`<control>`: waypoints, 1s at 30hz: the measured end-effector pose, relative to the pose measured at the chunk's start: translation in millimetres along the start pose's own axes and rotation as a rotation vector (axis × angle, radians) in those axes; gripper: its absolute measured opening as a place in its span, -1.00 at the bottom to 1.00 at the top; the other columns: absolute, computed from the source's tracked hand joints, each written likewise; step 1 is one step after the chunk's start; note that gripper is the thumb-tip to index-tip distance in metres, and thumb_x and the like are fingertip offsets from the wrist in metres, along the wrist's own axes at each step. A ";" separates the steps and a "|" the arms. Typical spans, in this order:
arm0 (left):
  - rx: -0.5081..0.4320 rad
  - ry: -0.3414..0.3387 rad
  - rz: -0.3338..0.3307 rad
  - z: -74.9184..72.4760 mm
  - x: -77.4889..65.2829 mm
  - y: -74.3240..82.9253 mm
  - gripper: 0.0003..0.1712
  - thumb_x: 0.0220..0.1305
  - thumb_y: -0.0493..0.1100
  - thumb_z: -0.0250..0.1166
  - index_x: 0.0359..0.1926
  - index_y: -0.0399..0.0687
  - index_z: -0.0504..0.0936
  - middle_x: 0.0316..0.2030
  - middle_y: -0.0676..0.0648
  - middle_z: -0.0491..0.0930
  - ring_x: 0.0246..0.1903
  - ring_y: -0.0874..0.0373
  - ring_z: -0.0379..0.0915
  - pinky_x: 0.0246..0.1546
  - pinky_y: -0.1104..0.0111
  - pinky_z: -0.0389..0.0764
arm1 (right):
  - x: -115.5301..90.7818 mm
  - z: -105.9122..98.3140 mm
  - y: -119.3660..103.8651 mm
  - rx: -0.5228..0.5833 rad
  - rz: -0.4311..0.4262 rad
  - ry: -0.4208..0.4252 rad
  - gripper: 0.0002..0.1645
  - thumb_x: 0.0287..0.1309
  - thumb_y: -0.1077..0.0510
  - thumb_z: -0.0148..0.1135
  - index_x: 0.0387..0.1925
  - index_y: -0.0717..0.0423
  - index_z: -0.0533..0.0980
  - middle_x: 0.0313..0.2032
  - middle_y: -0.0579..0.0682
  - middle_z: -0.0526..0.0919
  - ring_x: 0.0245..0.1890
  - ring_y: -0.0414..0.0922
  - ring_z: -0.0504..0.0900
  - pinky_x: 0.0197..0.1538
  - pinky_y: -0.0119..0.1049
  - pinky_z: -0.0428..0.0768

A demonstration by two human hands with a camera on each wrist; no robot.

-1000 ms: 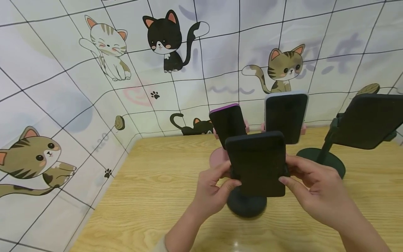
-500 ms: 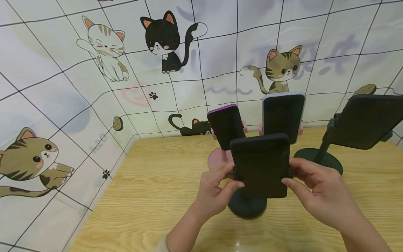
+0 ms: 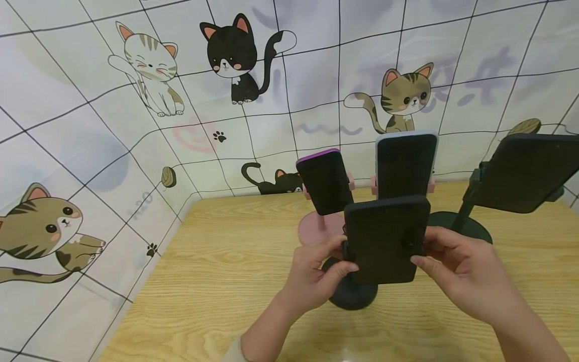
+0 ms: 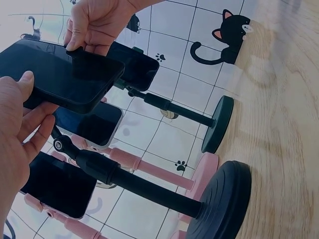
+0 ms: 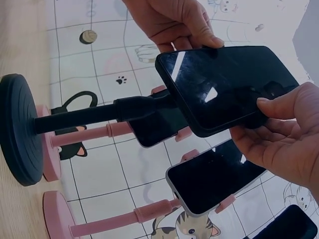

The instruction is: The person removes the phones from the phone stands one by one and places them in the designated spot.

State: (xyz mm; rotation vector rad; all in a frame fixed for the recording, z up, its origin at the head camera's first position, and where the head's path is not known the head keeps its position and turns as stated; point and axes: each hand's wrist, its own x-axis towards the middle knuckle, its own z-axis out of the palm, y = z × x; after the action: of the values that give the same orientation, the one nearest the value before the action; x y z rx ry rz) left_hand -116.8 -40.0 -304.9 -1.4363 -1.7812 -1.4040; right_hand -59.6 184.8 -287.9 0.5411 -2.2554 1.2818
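Head cam, from my end: L hand [image 3: 318, 271] & R hand [image 3: 466, 274] both grip the blk phone [image 3: 386, 239] by its side edges, thumbs in front, other fingers behind; phone's up above the wooden table [image 3: 217, 266], w/ the blk stand [image 3: 355, 292] beneath, its round base on the tabletop. Behind it I've got a purple-edged phone [image 3: 325, 183] on a pink stand [image 3: 312, 229], a pale-edged phone [image 3: 407, 163] beside that, & a dk phone [image 3: 526, 173] on a dk green stand [image 3: 466, 213] to the R; cat-print wall covering [image 3: 312, 65] at back. L wrist cam: L thumb on the screen side, fingers underneath, phone near the stem's upper joint. R wrist cam: R thumb on the screen near its edge, fingers bent behind; can't tell how the blk stand's top meets the phone
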 end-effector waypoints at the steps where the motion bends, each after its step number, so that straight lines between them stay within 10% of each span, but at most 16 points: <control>1: 0.002 0.000 0.001 0.5 0.3 0.0 -0.54 -0.15 -0.49 0.35 -0.12 -0.42 0.49 -0.32 -0.24 0.61 -0.38 0.19 0.59 -0.26 0.45 0.55 | 0.0 -0.8 0.9 0.002 0.007 -0.005 -0.50 -0.24 0.60 0.26 -0.17 0.22 0.53 -0.33 -0.21 0.62 -0.38 -0.34 0.60 -0.32 -0.59 0.52; 30: -0.167 0.002 -0.060 0.2 -2.2 -6.7 -0.59 -0.12 -0.45 0.36 -0.16 -0.41 0.50 -0.38 -0.28 0.61 -0.43 0.13 0.59 -0.34 0.36 0.58 | -2.3 -9.1 9.4 0.136 0.084 -0.118 -0.55 -0.11 0.56 0.19 -0.11 0.24 0.49 -0.25 -0.10 0.62 -0.24 -0.27 0.60 -0.28 -0.49 0.55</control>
State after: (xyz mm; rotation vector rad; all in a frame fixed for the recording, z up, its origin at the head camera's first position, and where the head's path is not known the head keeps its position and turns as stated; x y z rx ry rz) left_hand -122.0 -40.4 -309.7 -1.4741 -1.7549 -1.6182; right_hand -61.0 197.4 -291.7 0.5896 -2.3201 1.4890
